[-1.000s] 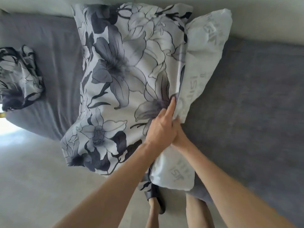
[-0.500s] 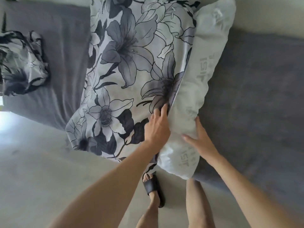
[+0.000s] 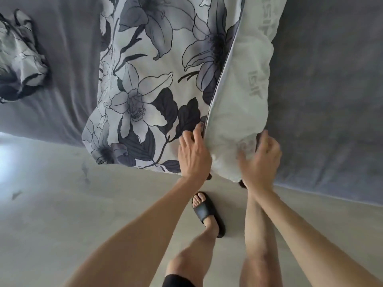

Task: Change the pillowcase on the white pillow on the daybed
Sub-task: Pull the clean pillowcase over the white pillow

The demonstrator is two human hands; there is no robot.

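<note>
A: Where is the white pillow (image 3: 242,112) lying?

B: On the grey daybed (image 3: 327,96), its near corner hanging over the front edge above the floor (image 3: 62,204). Its long axis runs from about 6 o'clock, at the hands, up to 12 o'clock, tilting slightly towards 1 and out of the top of the view.

A: And the floral pillowcase (image 3: 157,83)?

B: It covers the pillow's 9 o'clock side. Its open edge runs along the same axis, leaving a bare white strip at 3 o'clock.

A: The hands?

B: The left hand (image 3: 193,155) lies at that open edge near the 6 o'clock end, fingers bent onto the fabric; whether it pinches I cannot tell. The right hand (image 3: 261,160) holds the pillow's bare corner, fingers curled around it, somewhat blurred.

A: Anything else?

B: A crumpled floral cloth (image 3: 18,56) at 10 o'clock on the daybed, and a black slipper (image 3: 207,214) on the foot below.
</note>
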